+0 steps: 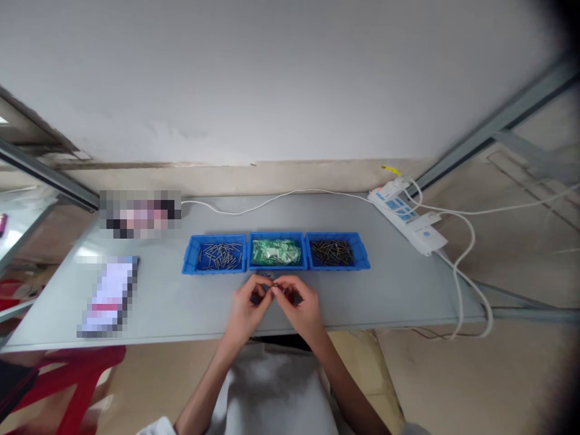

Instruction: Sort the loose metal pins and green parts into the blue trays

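Observation:
My left hand [249, 307] and my right hand [299, 307] meet over the table's front half, each with thumb and forefinger pinched together. Between the fingertips shows a tiny dark piece, too small to name. Just beyond the hands stand three blue plastic bins in a row. Thin silvery metal pins or screws [222, 256] lie loosely in the left bin [186, 263]. Green and clear plastic packets [275, 251] fill the middle bin [277, 235]. Dark, slim screw-like pieces [331, 252] are heaped in the right bin [362, 254]. A small dark bit lies near my left fingertips.
A white power strip [403, 220] with plugs and looping cables sits at the back right. One white cable [235, 212] runs along the wall to a blurred object [140, 214]. A pixelated phone-like slab [109, 296] lies at left. Below is a red stool [86, 368].

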Action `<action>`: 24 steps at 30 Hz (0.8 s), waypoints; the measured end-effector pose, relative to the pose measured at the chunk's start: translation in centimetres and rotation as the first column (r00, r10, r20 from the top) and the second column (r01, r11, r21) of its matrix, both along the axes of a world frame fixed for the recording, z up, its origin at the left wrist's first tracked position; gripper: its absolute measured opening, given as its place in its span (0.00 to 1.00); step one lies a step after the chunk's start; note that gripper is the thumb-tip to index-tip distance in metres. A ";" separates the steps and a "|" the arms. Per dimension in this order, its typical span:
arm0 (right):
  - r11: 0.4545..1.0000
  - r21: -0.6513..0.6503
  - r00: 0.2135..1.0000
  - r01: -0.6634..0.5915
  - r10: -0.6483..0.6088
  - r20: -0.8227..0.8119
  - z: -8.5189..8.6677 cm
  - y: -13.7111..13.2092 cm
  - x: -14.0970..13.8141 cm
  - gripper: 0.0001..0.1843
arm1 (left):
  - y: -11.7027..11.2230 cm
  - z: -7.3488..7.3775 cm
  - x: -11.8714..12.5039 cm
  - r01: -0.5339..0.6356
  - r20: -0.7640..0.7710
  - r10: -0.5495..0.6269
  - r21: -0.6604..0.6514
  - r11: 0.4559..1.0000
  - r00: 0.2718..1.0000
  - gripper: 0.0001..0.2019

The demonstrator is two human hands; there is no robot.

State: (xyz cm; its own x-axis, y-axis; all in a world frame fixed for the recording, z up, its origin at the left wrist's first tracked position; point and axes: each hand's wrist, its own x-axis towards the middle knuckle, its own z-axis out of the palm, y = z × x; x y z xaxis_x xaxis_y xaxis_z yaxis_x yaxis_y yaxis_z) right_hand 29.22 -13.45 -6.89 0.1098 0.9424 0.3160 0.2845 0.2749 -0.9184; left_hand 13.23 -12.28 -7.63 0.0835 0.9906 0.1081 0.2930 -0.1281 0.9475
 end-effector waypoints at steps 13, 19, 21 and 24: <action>0.834 0.228 0.795 0.503 -0.549 0.258 2.3 1.1 6.8 0.17 | -0.9 -0.6 -1.0 -0.176 -0.309 0.180 0.041 0.984 0.934 0.09; 0.969 0.127 0.911 0.211 -0.242 0.334 -1.4 -0.8 4.6 0.15 | -0.6 -0.1 -0.9 -0.132 -0.467 0.161 0.093 0.987 0.869 0.10; 0.982 0.115 0.923 0.152 -0.183 0.340 -1.5 -0.6 4.5 0.14 | -0.5 0.1 -0.8 -0.098 -0.481 0.138 0.108 0.989 0.866 0.08; 0.986 0.104 0.930 0.130 -0.158 0.333 -1.3 -0.1 4.9 0.14 | -0.5 0.3 -0.8 -0.080 -0.491 0.130 0.121 0.989 0.862 0.08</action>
State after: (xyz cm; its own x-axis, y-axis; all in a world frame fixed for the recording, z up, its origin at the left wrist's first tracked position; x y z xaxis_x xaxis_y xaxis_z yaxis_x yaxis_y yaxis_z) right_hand 34.09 -13.56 -8.19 0.1155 0.8948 0.4312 0.6171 0.2755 -0.7371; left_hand 12.44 -12.77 -7.33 0.0466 0.9840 0.1719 0.7374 -0.1499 0.6586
